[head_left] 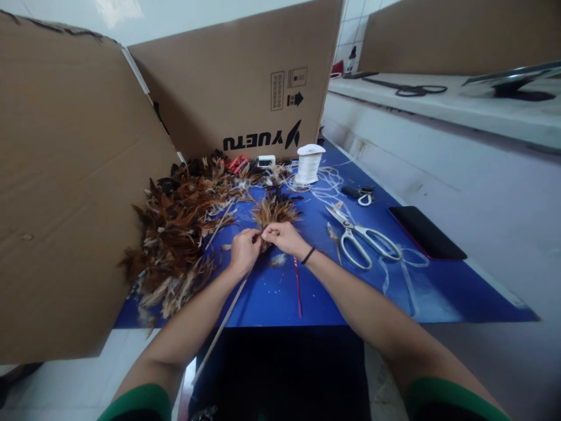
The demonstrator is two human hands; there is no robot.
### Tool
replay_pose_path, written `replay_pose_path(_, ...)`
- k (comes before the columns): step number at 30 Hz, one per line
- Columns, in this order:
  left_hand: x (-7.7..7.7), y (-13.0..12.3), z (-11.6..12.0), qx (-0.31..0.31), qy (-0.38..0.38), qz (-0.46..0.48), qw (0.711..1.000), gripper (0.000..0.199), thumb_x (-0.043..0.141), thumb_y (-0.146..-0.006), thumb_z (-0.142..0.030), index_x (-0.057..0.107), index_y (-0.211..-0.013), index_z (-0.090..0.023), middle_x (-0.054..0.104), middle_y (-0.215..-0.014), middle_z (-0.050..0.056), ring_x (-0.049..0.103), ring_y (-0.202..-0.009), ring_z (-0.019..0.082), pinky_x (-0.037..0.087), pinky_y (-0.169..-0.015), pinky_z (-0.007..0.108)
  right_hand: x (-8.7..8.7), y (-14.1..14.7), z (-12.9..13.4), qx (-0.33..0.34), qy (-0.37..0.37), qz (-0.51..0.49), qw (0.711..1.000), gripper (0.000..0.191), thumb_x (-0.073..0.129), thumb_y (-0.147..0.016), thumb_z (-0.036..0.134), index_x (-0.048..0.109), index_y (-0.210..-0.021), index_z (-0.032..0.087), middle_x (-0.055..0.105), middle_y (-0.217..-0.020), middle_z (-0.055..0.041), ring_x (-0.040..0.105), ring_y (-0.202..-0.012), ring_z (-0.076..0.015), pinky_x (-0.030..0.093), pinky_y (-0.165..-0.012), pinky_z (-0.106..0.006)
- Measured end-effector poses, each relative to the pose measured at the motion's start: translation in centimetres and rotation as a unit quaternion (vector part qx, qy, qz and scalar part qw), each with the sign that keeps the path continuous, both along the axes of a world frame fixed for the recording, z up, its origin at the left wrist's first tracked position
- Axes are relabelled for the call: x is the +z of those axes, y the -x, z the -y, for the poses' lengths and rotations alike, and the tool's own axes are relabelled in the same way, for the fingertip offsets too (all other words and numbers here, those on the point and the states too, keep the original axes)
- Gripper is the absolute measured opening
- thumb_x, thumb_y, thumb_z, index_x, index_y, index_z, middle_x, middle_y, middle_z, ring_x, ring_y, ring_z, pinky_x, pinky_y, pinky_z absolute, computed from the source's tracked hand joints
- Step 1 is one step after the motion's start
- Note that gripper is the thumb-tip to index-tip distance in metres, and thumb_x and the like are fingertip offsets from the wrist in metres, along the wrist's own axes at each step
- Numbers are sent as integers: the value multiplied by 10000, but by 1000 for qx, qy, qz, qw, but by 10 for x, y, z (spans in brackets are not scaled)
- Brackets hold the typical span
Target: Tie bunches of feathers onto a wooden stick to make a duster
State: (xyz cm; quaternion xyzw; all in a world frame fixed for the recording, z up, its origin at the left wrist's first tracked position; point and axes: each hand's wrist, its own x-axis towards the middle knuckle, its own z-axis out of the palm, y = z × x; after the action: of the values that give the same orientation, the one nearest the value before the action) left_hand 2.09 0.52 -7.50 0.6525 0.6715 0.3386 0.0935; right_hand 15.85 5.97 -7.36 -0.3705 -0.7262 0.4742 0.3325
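Observation:
My left hand (244,251) and my right hand (284,237) meet at the middle of the blue table (272,304), fingers closed at the lower end of the brown feather bundle of a feather duster (276,209). Its feathers fan out away from me. From beneath my left hand, its thin stick (223,327) slants down past the table's front edge. The fingertips overlap, so the small detail pinched between them is hidden. A narrow red strip (297,286) lies just below my right hand. Loose brown feathers (175,228) are heaped to the left.
White ribbon spool (308,165) stands behind the duster amid loose ribbon. On the right lie large scissors (363,237), small black-handled snips (358,193) and a black phone (427,232). Cardboard panels (236,76) wall the back and left. More scissors (407,88) rest on a ledge.

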Motion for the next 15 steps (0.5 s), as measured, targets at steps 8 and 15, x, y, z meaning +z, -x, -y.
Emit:
replay_pose_path(8, -1, 3, -2, 7, -7, 103, 995, 110, 554, -746, -200, 659, -744, -168, 672, -735, 11, 587, -667, 120, 425, -698, 223, -2, 1, -1, -6, 82, -57, 995, 148, 612, -641, 292, 626, -604, 149, 567, -525, 18, 464, -533, -97, 359, -543, -218)
replay_pose_path(15, -4, 4, -3, 29, 13, 149, 988, 123, 557, -731, -224, 667, -736, -170, 664, -692, -2, 585, -655, 121, 421, -678, 223, -2, 2, -3, -4, 109, -74, 991, 162, 624, -592, 303, 623, -583, 141, 515, -503, 41, 396, -522, -78, 303, -527, -215)
